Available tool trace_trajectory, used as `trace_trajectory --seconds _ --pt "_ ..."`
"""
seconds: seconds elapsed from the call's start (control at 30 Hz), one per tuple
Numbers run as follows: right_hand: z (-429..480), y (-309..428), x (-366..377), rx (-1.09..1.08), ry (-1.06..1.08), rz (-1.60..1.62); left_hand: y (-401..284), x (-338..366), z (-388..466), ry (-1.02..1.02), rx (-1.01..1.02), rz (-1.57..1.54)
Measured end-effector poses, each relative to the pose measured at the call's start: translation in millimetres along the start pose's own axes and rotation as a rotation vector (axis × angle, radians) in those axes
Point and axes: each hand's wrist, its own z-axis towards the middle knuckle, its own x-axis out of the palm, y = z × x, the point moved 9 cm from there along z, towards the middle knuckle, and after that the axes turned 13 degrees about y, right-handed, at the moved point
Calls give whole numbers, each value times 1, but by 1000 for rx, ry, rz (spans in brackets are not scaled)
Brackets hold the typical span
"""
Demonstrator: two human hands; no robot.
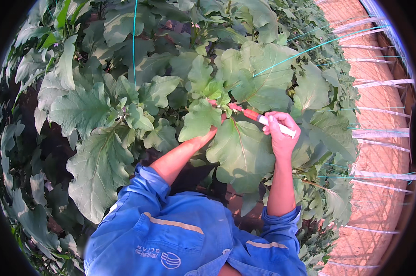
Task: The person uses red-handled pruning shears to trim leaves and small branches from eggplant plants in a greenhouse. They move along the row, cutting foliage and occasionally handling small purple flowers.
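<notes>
My right hand grips a syringe-like applicator with a white rear part and a red front part. Its pinkish-red tip points left, into the young leaves at the top of an eggplant plant. At that growing tip is my left hand, reaching in from below and mostly covered by a lobed leaf. Only bits of its fingers show, so what they hold is hidden. A broad leaf with a reddish midrib spreads beneath the applicator, between my forearms.
Dense eggplant foliage surrounds me on the left and ahead. Turquoise strings run through the plants, one slanting down towards my hands. Along the right side stands a tan wall crossed by pale strips.
</notes>
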Motion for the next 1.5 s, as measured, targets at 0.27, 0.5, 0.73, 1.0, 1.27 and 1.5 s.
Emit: trace_trajectory --seconds 0.27,0.5,0.73,1.0,1.27,1.5 --pt "-12 26 0 -87 -33 -5 15 0 -3 -34 -89 -621" --pt "-14 15 2 -74 8 -51 4 -2 -2 68 3 127" --pt "-13 18 -6 -56 4 -143 -7 7 1 242 -25 119" --pt "-41 -89 -55 438 10 7 -5 -6 -4 310 -87 842" --pt "-73 -121 62 593 360 452 3 15 -49 418 -251 1107" --pt "-29 -159 97 569 93 743 -3 24 -49 377 -244 1046"
